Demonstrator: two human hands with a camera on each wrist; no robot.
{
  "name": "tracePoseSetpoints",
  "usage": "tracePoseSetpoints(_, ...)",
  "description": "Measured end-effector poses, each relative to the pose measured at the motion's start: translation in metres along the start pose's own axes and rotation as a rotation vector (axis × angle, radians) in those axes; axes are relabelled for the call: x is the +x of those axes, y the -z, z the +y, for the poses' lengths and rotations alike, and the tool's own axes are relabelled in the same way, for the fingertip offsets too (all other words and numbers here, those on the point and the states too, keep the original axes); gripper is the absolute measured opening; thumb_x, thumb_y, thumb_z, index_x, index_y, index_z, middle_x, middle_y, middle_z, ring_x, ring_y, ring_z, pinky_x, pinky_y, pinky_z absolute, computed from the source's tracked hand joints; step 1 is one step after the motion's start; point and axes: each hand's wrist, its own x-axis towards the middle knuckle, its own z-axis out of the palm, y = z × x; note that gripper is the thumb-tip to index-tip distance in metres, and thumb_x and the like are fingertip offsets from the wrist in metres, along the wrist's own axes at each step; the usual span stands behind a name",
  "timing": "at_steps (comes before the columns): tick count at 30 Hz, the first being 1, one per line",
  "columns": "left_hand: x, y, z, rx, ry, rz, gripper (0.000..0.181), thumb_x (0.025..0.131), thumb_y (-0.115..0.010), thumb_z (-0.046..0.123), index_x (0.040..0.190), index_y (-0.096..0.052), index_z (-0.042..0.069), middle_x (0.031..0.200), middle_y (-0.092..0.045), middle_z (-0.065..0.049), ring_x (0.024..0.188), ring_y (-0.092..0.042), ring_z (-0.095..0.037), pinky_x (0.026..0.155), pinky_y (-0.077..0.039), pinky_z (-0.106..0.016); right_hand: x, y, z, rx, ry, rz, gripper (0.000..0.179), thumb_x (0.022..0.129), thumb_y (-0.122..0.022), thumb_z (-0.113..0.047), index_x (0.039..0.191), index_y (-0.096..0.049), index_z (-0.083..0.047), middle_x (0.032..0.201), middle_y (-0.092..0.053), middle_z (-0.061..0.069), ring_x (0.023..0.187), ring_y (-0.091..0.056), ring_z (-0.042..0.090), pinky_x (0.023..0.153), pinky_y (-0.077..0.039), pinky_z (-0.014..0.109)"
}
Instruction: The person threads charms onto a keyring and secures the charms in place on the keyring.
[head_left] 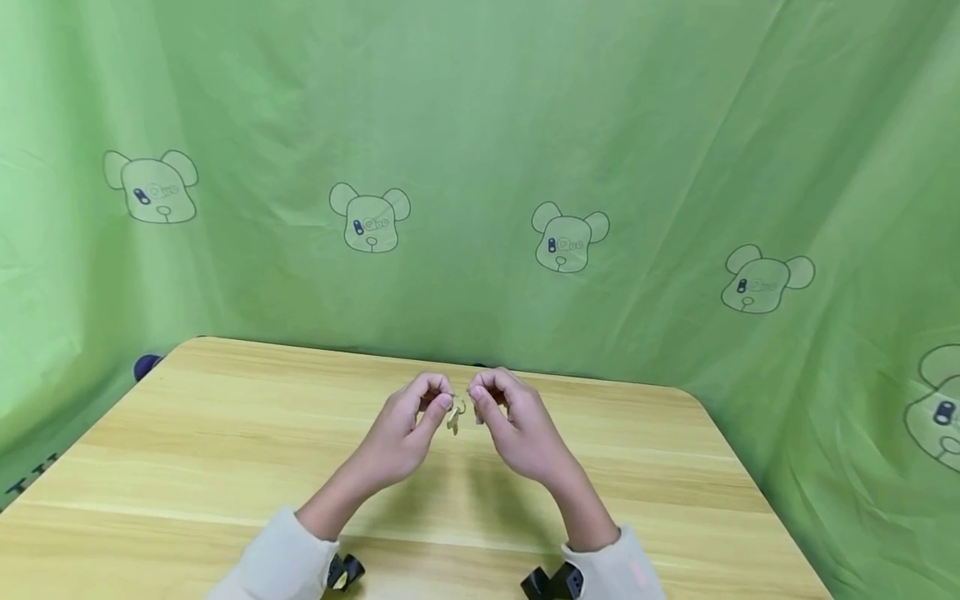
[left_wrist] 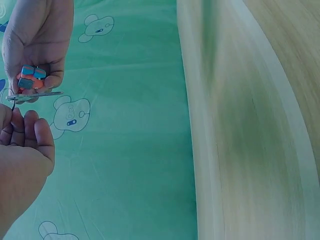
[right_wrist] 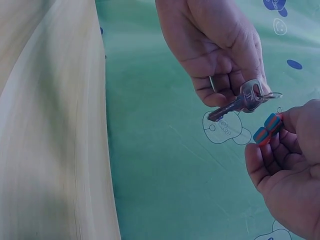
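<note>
Above the table, my left hand (head_left: 401,433) pinches a metal key ring (right_wrist: 272,95) with keys (head_left: 453,421) dangling from it. One silver-looking key (right_wrist: 230,106) shows clearly in the right wrist view, beside the left fingers. A short gap away, my right hand (head_left: 521,429) holds a small orange and blue charm (right_wrist: 267,130) between thumb and fingers. The left wrist view shows the keys edge-on just below the charm (left_wrist: 32,76). Whether the charm is linked to the ring cannot be made out; fingertips hide part of both.
Both hands are over a light wooden table (head_left: 225,433) with rounded corners. A green curtain (head_left: 465,125) printed with bear heads hangs behind it and at the sides. Black wrist devices (head_left: 553,582) sit at both sleeves.
</note>
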Motion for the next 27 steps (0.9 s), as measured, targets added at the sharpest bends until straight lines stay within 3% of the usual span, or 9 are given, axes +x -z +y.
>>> tracePoseSetpoints(7,-0.002,0.0,0.003,-0.011,-0.012,-0.003,0.011,0.108,-0.051,0.01,0.107,-0.057,0.001,0.088,-0.056,-0.009,0.082,-0.055,-0.017,0.075,-0.049,-0.032,0.0,-0.001,-0.002,-0.009,0.01,-0.015,0.014,0.108,-0.053,-0.014,0.102,-0.061,-0.005,0.081,-0.055,-0.001,0.076,-0.056,0.016,0.068,-0.048,0.029)
tracePoseSetpoints(22,0.0,0.001,0.01,-0.008,-0.053,-0.001,0.008,0.106,-0.052,0.007,0.106,-0.058,0.002,0.09,-0.057,-0.003,0.084,-0.058,-0.02,0.077,-0.051,-0.031,0.001,0.001,-0.01,-0.019,0.056,-0.021,0.012,0.108,-0.051,-0.013,0.1,-0.059,-0.008,0.081,-0.053,-0.001,0.076,-0.054,0.016,0.069,-0.047,0.029)
tracePoseSetpoints(27,0.0,-0.001,0.009,-0.018,-0.047,-0.01,0.009,0.107,-0.052,0.009,0.106,-0.058,0.002,0.09,-0.058,-0.011,0.084,-0.057,-0.019,0.077,-0.051,-0.03,0.001,0.002,-0.011,-0.04,0.066,-0.015,0.011,0.108,-0.052,-0.013,0.1,-0.059,-0.011,0.082,-0.053,-0.002,0.077,-0.054,0.016,0.07,-0.047,0.03)
